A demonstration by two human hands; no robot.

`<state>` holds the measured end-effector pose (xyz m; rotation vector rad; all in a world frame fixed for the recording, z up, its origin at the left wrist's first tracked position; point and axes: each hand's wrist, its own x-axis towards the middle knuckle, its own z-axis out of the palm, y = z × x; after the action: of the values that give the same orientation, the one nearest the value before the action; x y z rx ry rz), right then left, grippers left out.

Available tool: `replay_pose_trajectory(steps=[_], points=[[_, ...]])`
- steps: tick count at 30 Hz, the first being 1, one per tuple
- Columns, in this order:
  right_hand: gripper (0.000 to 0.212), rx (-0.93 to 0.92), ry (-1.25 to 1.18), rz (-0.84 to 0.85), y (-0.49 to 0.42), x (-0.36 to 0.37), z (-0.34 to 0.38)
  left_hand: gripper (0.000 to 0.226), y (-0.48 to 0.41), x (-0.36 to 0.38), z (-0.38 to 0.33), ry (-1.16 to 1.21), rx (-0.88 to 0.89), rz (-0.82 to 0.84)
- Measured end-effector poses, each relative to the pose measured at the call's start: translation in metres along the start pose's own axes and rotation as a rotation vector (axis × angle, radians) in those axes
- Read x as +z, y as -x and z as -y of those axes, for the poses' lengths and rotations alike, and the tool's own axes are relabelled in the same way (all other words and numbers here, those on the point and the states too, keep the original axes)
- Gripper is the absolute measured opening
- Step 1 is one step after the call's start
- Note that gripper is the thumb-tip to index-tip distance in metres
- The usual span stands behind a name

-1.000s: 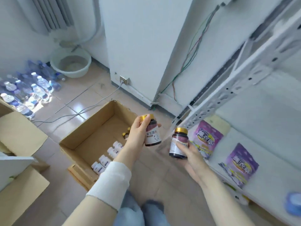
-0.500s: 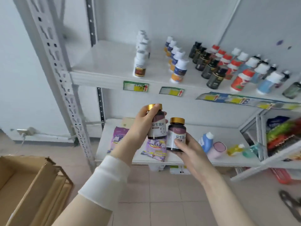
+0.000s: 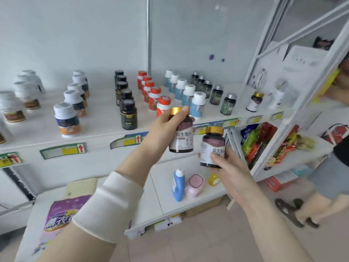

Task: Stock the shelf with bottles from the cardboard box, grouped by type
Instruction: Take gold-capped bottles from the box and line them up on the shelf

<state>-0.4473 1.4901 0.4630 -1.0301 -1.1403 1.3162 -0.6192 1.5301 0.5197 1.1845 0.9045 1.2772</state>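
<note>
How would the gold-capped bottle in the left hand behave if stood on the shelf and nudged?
Probably rigid: the left hand holds the gold-capped bottle by its top without denting it. Its glossy label may slip in a loose grip. Squat and flat-based, it likely stands firm; lying down, its round body would roll.

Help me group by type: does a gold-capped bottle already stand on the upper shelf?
Yes, one gold-capped bottle stands alone near the right end of the upper shelf, beyond the silver-capped bottles.
</note>
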Motion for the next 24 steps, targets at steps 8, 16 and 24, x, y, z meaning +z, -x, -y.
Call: replay_pose_trajectory(steps=[8,16,24], points=[[0.034,-0.059,0.024,-0.1,-0.117,-0.095,0.048,0.017,-0.143,0.076,-0.006,-0.102,0.052,0.11],[0.043,-0.108,0.079,-0.103,-0.22,-0.18,0.083,0.02,-0.257,0.143,-0.004,-0.154,0.086,0.191],[0.057,-0.109,0.209,0.034,-0.324,-0.279,0.124,0.035,-0.356,0.203,0.011,-0.188,0.123,0.099]])
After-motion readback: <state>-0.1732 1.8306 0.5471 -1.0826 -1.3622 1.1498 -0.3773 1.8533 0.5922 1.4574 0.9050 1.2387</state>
